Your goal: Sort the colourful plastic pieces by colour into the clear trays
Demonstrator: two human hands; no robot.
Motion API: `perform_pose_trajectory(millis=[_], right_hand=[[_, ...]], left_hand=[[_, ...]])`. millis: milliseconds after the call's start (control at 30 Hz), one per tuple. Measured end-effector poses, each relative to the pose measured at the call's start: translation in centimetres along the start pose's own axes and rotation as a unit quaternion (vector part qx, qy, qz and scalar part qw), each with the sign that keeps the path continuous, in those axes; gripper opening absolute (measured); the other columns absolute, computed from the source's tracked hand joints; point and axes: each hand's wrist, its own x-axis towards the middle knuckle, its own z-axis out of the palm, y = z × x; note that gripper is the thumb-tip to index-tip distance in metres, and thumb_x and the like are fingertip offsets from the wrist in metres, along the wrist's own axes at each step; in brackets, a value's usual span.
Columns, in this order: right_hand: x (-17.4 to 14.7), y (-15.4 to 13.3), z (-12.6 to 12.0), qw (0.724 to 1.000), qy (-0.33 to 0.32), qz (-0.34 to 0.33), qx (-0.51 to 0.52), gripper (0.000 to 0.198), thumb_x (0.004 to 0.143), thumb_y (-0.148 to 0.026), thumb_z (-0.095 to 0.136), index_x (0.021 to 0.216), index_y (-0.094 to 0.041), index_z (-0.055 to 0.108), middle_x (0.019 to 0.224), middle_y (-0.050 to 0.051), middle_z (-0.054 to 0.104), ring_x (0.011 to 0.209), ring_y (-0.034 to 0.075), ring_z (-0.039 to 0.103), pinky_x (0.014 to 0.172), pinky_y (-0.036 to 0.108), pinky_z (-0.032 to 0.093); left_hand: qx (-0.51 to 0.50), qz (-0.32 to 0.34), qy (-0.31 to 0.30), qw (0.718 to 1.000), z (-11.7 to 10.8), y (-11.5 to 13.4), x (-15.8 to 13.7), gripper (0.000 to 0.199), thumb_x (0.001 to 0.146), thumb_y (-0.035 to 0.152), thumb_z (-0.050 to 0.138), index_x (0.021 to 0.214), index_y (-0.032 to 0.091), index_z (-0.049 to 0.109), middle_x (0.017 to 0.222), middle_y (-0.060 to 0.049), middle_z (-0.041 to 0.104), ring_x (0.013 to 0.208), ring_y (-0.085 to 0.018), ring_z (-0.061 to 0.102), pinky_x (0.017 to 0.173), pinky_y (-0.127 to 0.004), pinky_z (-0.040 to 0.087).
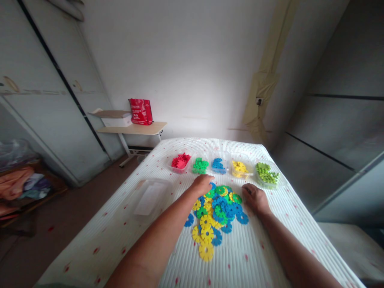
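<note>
A loose pile of blue, green and yellow notched plastic discs [207, 233] lies on the cloth-covered table. My left hand [203, 184] is over the pile's far left edge, its fingers drawn together and pointing right. Whatever may be between those fingertips is hidden; a blue disc lies just below them. To the right of the pile, my right hand [255, 197] rests on the cloth with its fingers curled in, and nothing shows in them. Beyond the hands stand clear tubs of red pieces [181, 161], green pieces [200, 165], blue pieces [218, 165], yellow pieces [239, 168] and light green pieces [266, 173].
A clear plastic container [149, 197] sits left of my left forearm. Behind the table is a white wall [192, 72]. A small side table [144, 129] at the back left bears a red bag [141, 112] and a white box [116, 120]. Cabinets flank both sides.
</note>
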Motion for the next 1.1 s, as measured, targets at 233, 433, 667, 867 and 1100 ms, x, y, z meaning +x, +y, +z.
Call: perform_pose_trajectory(millis=[233, 433, 667, 867, 1100], right_hand=[[0.0, 0.0, 0.1, 1.000, 0.001, 0.001, -0.016, 0.031, 0.080, -0.036, 0.038, 0.074, -0.020, 0.063, 0.074, 0.006, 0.067, 0.066, 0.017, 0.060, 0.062, 0.026, 0.043], [0.0, -0.1, 0.1, 1.000, -0.005, 0.001, -0.019, 0.032, 0.080, -0.037, 0.037, 0.074, -0.019, 0.063, 0.074, 0.006, 0.066, 0.067, 0.018, 0.061, 0.063, 0.026, 0.043], [0.0, 0.0, 0.1, 1.000, -0.006, 0.003, -0.018, 0.031, 0.080, -0.036, 0.037, 0.075, -0.020, 0.063, 0.076, 0.006, 0.066, 0.069, 0.018, 0.061, 0.064, 0.026, 0.043], [0.1, 0.1, 0.1, 1.000, -0.010, 0.004, -0.025, 0.032, 0.080, -0.037, 0.036, 0.075, -0.020, 0.062, 0.076, 0.006, 0.067, 0.067, 0.017, 0.060, 0.062, 0.026, 0.043], [0.1, -0.1, 0.0, 1.000, -0.008, 0.000, -0.024, 0.030, 0.078, -0.035, 0.038, 0.075, -0.020, 0.064, 0.075, 0.006, 0.067, 0.067, 0.018, 0.061, 0.062, 0.026, 0.044]], left_hand=[[0.003, 0.001, -0.045, 0.999, -1.1, 1.3, 0.2, 0.041, 0.055, 0.014, 0.071, 0.094, 0.026, 0.071, 0.101, -0.003, 0.068, 0.096, -0.022, 0.061, 0.086, -0.024, 0.045], [0.003, -0.015, -0.050, 0.999, -1.0, 2.2, 0.4, 0.039, 0.053, 0.009, 0.071, 0.090, 0.022, 0.072, 0.103, -0.008, 0.066, 0.097, -0.024, 0.061, 0.086, -0.027, 0.045], [-0.054, -0.043, -0.037, 0.997, -0.9, 0.1, 0.6, 0.040, 0.050, 0.020, 0.077, 0.089, 0.021, 0.071, 0.095, -0.004, 0.069, 0.089, -0.022, 0.063, 0.078, -0.027, 0.048], [-0.121, -0.056, -0.014, 0.991, -0.5, -1.8, 0.5, 0.042, 0.062, 0.022, 0.071, 0.103, 0.016, 0.064, 0.093, -0.003, 0.070, 0.080, -0.014, 0.065, 0.066, -0.019, 0.048], [-0.054, -0.072, -0.019, 0.996, -1.4, 0.3, -0.8, 0.032, 0.051, 0.020, 0.075, 0.082, 0.021, 0.067, 0.090, -0.003, 0.069, 0.090, -0.021, 0.063, 0.076, -0.025, 0.047]])
